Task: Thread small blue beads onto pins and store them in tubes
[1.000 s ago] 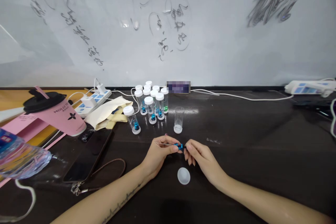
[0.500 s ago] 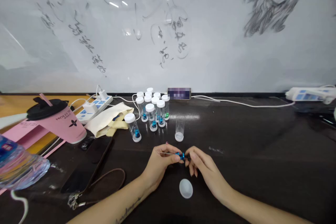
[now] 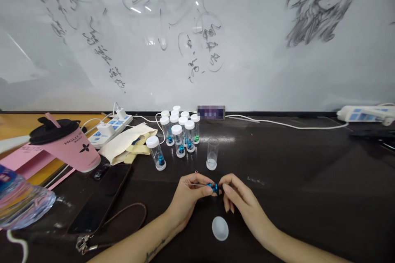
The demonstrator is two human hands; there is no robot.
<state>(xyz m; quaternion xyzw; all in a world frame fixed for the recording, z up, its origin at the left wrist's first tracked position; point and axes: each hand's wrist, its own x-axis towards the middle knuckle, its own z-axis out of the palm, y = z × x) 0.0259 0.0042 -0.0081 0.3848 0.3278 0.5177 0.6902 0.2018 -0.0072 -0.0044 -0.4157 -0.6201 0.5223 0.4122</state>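
- Dark, glossy tabletop [image 3: 293, 197] below a smooth whiteboard [image 3: 253, 57] covered in black scrawl.
- Shiny blue piece [image 3: 212, 188] with a thin rod, between the hands: the left hand [image 3: 187, 195] pinches it; the right hand's [image 3: 242, 197] fingertips are narrowed at its dark end, grip unclear.
- Clear, open-topped tube [image 3: 212, 152] upright beyond.
- Rounded, whitish cup [image 3: 220, 228] nearer.
- White-capped cylinders [image 3: 177, 141] clustered behind.

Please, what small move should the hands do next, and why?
Once the right hand clears the blue piece, the left hand could perhaps carry it to the uncapped tube, which stands close by; capped tubes nearby hold similar blue parts.
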